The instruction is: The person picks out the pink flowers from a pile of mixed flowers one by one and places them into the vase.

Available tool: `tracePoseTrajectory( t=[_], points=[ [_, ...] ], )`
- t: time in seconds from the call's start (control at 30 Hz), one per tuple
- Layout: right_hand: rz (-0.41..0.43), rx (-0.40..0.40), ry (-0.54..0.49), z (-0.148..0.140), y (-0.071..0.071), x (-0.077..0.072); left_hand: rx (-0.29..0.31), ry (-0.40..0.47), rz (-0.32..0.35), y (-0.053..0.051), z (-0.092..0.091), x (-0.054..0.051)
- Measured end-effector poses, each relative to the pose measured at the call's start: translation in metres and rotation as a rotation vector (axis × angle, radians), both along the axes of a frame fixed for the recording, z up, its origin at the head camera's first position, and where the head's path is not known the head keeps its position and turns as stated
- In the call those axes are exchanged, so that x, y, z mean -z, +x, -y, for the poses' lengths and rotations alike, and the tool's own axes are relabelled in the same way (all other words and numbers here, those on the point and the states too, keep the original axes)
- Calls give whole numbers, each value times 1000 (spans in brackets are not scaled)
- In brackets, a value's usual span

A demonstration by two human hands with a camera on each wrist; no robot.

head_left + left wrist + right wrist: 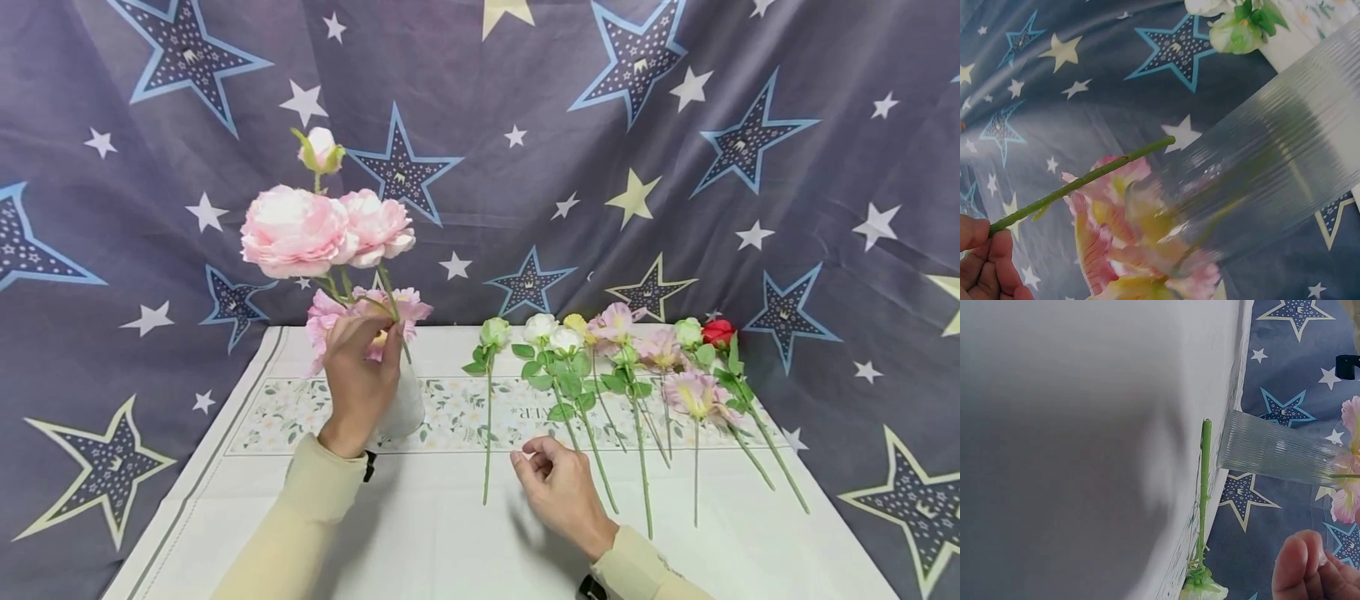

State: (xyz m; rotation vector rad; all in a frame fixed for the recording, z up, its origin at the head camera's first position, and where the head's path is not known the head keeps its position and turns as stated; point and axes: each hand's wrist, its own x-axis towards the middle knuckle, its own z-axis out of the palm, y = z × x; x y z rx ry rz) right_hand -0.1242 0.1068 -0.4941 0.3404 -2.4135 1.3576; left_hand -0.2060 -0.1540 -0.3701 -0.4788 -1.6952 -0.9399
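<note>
Head view, largest to smallest.

Curtain (465,75), dark blue-grey, patterned with stars in blue, white and pale yellow; behind and to both sides of the table.

Table (450,533), white-topped, with a grey line along the left edge.

Printed band (457,408), floral, running across the tabletop, some lettering reversed.

Loose flowers (566,339), in a spread row on the right half of the table: white, pale green, yellow, lilac-pink and red, blooms toward the curtain, stems toward the near edge.

Pink flower spray (296,232), two full blooms with a bud above; held upright above the vase, lower stem end free, near the rim in the left wrist view.

Vase (408,404), clear and ribbed, upright on the printed band, left of the loose flowers; ruffled pink flower (411,307) at the mouth, stem inside.

Left hand (363,367), thumb and fingers pinching the green stem of the spray, beside the vase.

Right hand (562,492), fingers loosely bent, nothing held; raised over the table, near the white rose stems.

Wristband (369,467), dark, at the left cuff.
</note>
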Motion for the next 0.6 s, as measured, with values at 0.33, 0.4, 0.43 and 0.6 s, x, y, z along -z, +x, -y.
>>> tracePoseTrajectory(
  t=[0.33, 0.4, 0.43, 0.6],
  points=[
    [-14, 10, 7, -2, -1, 2, -18, 49, -56, -1, 5, -22],
    [-19, 10, 8, -2, -1, 2, -23, 64, -59, -2, 6, -25],
    [-22, 10, 9, -2, -2, 2, -24, 71, -59, -2, 6, -26],
    [-36, 4, 11, -2, -2, 3, -34, 87, -71, -3, 8, -31]
  ],
)
